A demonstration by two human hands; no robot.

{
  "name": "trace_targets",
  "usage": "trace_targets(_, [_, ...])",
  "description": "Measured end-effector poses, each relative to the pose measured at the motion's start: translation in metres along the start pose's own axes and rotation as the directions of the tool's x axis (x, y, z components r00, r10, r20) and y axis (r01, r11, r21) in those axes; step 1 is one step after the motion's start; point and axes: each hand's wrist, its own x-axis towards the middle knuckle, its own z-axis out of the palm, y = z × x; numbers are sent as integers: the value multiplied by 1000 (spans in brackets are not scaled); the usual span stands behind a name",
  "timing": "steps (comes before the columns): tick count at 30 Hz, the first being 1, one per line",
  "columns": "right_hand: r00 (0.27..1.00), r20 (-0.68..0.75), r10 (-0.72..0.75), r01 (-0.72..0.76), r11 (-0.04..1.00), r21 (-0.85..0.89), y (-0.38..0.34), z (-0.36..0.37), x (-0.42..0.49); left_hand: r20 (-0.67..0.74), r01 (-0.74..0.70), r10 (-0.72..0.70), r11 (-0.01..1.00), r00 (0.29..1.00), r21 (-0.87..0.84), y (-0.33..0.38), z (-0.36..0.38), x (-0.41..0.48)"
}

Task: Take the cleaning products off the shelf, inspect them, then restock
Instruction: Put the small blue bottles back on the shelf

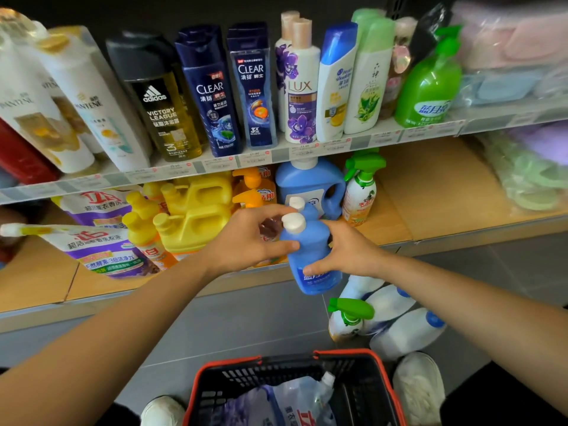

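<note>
Shampoo bottles [212, 90] are standing in a row on the upper shelf, with a green pump bottle [430, 84] sitting at the row's right end. Folded towels [510, 47] are lying just beside it. A black basket [362, 385] with a red rim is sitting on the grey floor [246, 327], between two white shoes [419, 385].

A: The blue bottle [313, 256] looks like smooth, glossy plastic, and its white cap [293, 222] looks more matt.

B: Yes. The lower shelf [430, 195] has a matt wood-look surface. The basket [353, 379] is black plastic mesh with an orange rim.

A: The refill pouches [101, 250] are shiny plastic film. The floor [246, 321] is smooth grey tile.
</note>
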Motion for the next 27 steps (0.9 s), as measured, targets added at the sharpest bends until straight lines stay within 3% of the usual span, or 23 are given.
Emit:
trace_targets(2, [997,-61,52,-50,998,31,8,-14,1,-51,-77,90,973,995,219,0,-3,8])
trace_targets(5, [980,-192,52,-56,998,-12,18,-39,4,-57,-123,193,797,980,592,-5,1,22])
trace_targets(10, [958,-285,19,-53,992,-111,31,-70,17,28,-123,187,518,982,846,-17,24,45])
trace_targets(14, [947,-320,-4,-84,962,-261,50,-75,33,50,-92,108,431,993,898,-37,37,55])
trace_targets(18, [956,-294,0,-109,929,-353,63,-71,49,32,-75,107,433,994,898,-45,40,57])
trace_targets(27, [951,-286,119,-157,981,-112,88,-68,72,14,-63,105,477,994,877,-46,40,56])
